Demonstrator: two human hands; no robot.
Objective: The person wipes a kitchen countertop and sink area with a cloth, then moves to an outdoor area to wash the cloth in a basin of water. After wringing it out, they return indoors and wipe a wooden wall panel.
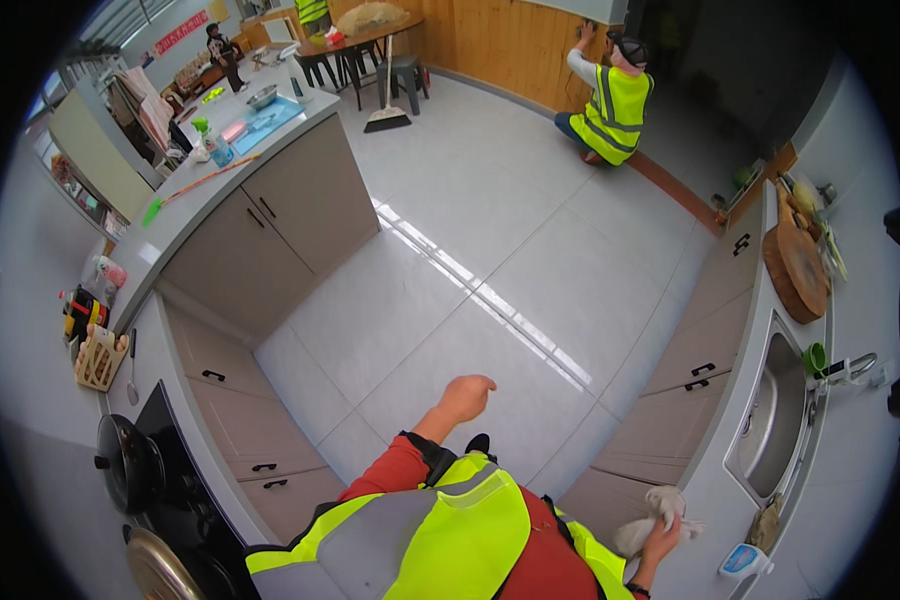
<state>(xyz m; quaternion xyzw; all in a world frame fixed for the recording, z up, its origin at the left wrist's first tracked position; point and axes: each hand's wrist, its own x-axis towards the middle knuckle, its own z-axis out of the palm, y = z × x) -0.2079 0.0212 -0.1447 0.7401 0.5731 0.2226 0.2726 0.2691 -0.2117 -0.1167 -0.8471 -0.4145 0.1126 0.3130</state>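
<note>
My right hand [661, 536] is closed on a pale, crumpled cloth [636, 534] beside the edge of the right-hand counter [709, 517]. Close to it on that counter are a white bottle with a blue label [745, 561] and a brownish cloth [765, 526]. A stainless steel sink [772, 420] lies further along. My left hand [469, 397] is held out over the grey tiled floor [420, 337], its fingers curled; nothing shows in it, though the inside of the fingers is hidden.
Left are a black cooktop [187, 495] with a pot [124, 461], an egg holder [101, 358] and a peninsula counter [217, 191]. A person in a yellow vest [611, 112] crouches at the wood-panelled wall. A broom [388, 116] stands by a stool [403, 69]. A round wooden chopping board [795, 270] lies right.
</note>
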